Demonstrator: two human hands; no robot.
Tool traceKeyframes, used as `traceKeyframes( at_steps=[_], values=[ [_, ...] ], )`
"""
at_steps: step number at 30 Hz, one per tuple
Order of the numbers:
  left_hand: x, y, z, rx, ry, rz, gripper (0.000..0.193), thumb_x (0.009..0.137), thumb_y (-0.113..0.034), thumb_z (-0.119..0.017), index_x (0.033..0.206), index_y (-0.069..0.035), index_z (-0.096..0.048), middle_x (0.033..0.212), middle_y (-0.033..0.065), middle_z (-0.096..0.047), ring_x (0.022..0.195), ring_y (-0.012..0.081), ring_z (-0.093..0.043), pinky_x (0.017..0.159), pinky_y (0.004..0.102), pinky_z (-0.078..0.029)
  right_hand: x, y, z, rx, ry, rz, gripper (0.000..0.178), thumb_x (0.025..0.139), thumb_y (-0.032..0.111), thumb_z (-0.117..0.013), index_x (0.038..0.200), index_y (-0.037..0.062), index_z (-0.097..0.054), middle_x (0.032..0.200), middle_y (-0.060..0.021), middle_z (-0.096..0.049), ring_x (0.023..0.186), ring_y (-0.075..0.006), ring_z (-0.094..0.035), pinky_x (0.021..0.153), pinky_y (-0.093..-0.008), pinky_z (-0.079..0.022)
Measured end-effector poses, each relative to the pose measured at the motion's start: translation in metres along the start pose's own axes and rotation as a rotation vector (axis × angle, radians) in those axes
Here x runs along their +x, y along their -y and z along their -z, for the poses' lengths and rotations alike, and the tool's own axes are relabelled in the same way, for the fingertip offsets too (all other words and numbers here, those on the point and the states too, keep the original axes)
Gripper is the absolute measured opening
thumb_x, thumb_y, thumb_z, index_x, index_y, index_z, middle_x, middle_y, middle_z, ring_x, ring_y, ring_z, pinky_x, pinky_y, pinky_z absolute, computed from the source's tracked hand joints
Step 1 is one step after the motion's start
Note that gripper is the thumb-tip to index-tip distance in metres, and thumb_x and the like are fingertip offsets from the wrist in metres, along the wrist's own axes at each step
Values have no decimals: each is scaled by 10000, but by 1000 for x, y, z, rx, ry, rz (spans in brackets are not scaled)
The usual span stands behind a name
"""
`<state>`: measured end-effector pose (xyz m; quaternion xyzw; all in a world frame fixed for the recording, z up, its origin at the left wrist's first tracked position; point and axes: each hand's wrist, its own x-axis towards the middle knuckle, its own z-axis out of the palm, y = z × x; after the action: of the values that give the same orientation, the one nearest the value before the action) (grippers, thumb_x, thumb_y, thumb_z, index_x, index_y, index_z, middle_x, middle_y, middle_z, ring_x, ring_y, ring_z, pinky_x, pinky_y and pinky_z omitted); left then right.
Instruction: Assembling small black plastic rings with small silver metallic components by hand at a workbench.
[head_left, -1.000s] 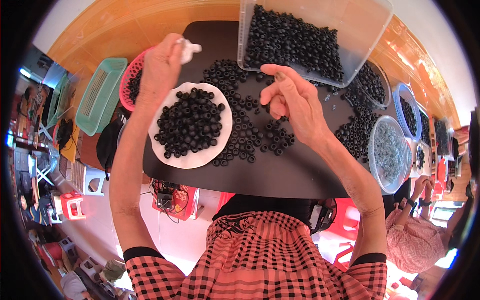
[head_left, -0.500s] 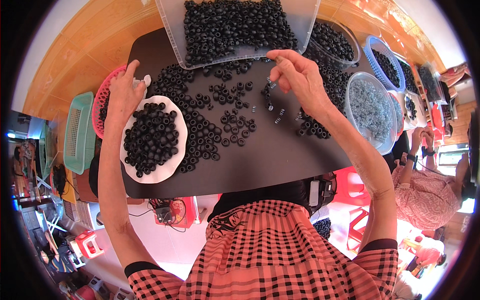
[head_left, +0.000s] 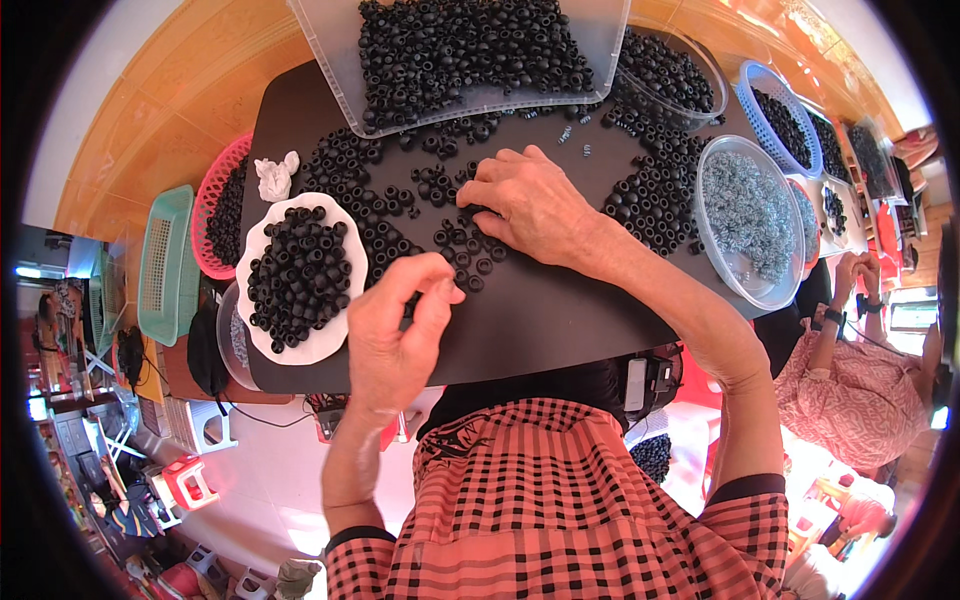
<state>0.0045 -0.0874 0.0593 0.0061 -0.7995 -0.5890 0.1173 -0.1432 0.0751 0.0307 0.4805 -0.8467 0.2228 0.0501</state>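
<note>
My left hand (head_left: 402, 325) is raised just right of the white scalloped plate (head_left: 345, 335), its fingers curled against the thumb. Whatever is in that pinch is too hidden to name. Palm down, my right hand (head_left: 530, 205) reaches in over the middle of the dark table, fingers bent and tips down among loose black plastic rings (head_left: 468, 245). I cannot make out what its fingertips hold. Black rings fill the plate too. Several small metal springs (head_left: 566, 133) lie beyond my right hand, near the clear bin.
A big clear bin (head_left: 335, 75) of black parts stands at the far edge. On the right are a tub of springs (head_left: 745, 210) and a blue basket (head_left: 745, 85). Left are a crumpled white tissue (head_left: 275, 177), a pink basket (head_left: 205, 215) and a green basket (head_left: 165, 265). Another person (head_left: 850, 380) sits at right.
My left hand has come from the tissue behind the plate, nearer and to the right. My right hand has moved left and nearer, from the bin's edge to the loose rings.
</note>
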Motion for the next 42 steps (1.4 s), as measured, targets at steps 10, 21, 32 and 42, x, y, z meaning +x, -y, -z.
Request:
traceKeyframes(
  at_steps=[10, 21, 32, 42],
  values=[
    [0, 19, -32, -367, -107, 102, 197, 952, -15, -554, 1148, 6, -567, 948, 62, -658, 897, 101, -610, 816, 234, -471, -13, 16, 18, 670, -180, -224, 161, 760, 72, -709, 911, 38, -667, 814, -36, -684, 726, -131, -634, 700, -295, -511],
    [1, 23, -60, -507, -95, 57, 258, 940, 13, -580, 1197, 16, -570, 941, 17, -634, 881, 68, -582, 827, 217, -462, -58, 35, 13, 833, -359, -222, 167, 837, 25, -688, 1002, 2, -700, 851, -60, -706, 751, -124, -673, 694, -252, -537],
    [-9, 33, -63, -707, 3, 200, 210, 947, -34, -572, 1145, 35, -592, 951, 71, -677, 874, 112, -623, 836, 263, -494, -76, 42, 14, 722, -411, -150, 185, 820, -7, -682, 1003, 17, -668, 826, -66, -672, 700, -113, -654, 626, -253, -530],
    [-23, 22, -65, -559, 85, 253, 192, 916, -7, -489, 1083, 46, -570, 872, 124, -666, 874, 178, -606, 813, 314, -484, -68, -19, 48, 373, -392, -343, 120, 814, 33, -667, 932, 33, -690, 834, -96, -684, 684, -205, -661, 633, -311, -529]
  ],
)
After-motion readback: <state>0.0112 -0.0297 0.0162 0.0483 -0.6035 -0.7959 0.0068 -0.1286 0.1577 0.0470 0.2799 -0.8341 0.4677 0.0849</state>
